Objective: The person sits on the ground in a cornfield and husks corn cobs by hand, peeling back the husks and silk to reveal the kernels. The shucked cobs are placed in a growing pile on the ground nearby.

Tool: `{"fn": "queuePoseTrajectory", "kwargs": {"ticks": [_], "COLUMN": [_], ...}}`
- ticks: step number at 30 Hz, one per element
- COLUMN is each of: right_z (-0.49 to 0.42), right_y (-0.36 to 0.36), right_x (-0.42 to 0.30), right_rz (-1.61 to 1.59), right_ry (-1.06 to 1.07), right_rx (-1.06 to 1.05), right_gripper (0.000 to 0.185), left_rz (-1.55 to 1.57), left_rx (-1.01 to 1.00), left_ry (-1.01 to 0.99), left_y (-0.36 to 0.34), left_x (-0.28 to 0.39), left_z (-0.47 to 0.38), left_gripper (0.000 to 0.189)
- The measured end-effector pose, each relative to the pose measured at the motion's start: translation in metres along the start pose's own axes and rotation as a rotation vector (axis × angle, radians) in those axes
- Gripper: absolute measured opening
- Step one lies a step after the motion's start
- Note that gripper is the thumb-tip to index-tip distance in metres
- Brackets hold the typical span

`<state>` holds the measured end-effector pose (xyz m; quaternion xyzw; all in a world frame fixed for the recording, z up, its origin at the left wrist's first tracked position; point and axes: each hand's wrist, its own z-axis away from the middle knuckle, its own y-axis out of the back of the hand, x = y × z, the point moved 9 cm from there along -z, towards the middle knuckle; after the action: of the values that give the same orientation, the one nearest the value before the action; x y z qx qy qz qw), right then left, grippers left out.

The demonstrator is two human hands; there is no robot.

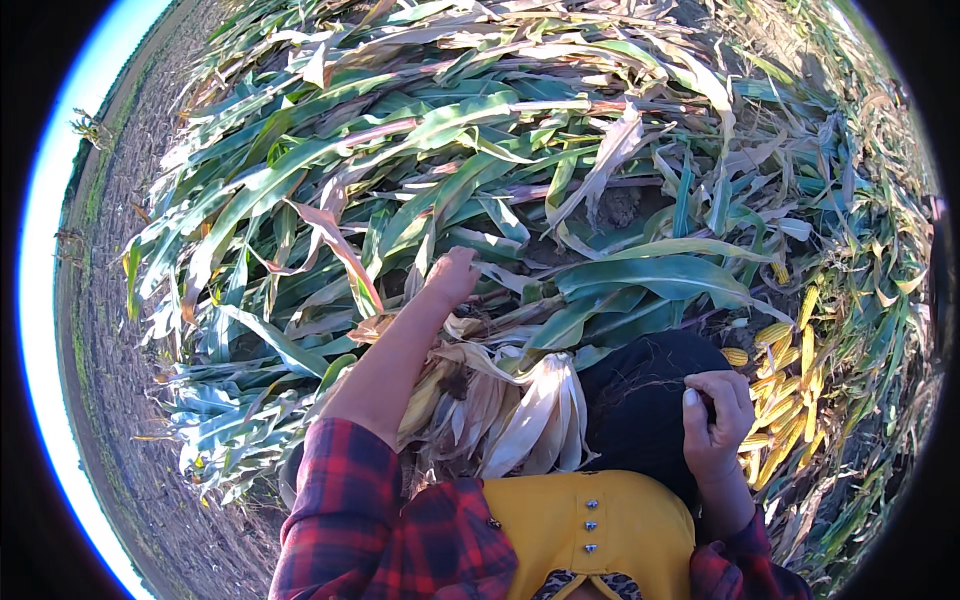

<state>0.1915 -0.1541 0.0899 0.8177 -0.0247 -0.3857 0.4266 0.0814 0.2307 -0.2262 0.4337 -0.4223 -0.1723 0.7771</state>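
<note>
My left hand [452, 276] reaches forward into the heap of cut corn stalks [442, 135], its fingers curled down among the leaves. Whether it grips a stalk or leaf is hidden. Below that forearm, pale dry corn husks [551, 420] lie peeled back in front of my body. My right hand [718, 416] is raised above my dark-clad knee [637, 405], fingers loosely curled with the thumb near the index finger. Thin brown corn silk strands [645, 381] cross the knee towards its fingertips; I cannot tell if they are held. Beyond that hand lie several husked yellow corn cobs [780, 405] in a pile.
Long green and drying leaves spread across the ground ahead. Bare brown field soil [120, 300] stretches along the left side. More dry corn litter [877, 337] covers the ground at the right, past the cob pile.
</note>
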Motion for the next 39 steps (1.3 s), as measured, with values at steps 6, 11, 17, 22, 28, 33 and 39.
{"fn": "queuePoseTrajectory", "kwargs": {"ticks": [6,11,17,22,28,33,39], "right_z": [-0.021,-0.039,-0.057,-0.057,-0.050,-0.042,-0.033], "right_y": [-0.033,-0.054,-0.071,-0.069,-0.059,-0.050,-0.046], "right_x": [-0.001,-0.001,0.001,0.006,0.005,0.004,0.011], "right_rz": [0.091,0.160,0.209,0.196,0.170,0.152,0.175], "right_ry": [-0.147,-0.173,-0.145,-0.196,-0.174,-0.160,-0.213], "right_rx": [-0.122,-0.199,-0.247,-0.244,-0.218,-0.184,-0.203], "right_gripper": [0.010,0.010,0.011,0.011,0.011,0.011,0.012], "left_rz": [-0.073,-0.052,-0.234,-0.289,-0.221,-0.469,-0.454], "left_rx": [-0.203,0.239,0.084,0.124,-0.033,-0.021,0.081], "left_ry": [0.114,0.122,0.188,0.191,0.365,0.218,0.158], "left_y": [-0.050,0.029,0.035,0.033,0.024,0.021,0.028], "left_x": [-0.094,-0.145,-0.149,-0.129,-0.141,-0.130,-0.130], "left_z": [-0.048,-0.100,-0.127,-0.115,-0.101,-0.095,-0.092], "left_gripper": [0.054,0.036,0.051,0.064,0.071,0.049,0.048]}}
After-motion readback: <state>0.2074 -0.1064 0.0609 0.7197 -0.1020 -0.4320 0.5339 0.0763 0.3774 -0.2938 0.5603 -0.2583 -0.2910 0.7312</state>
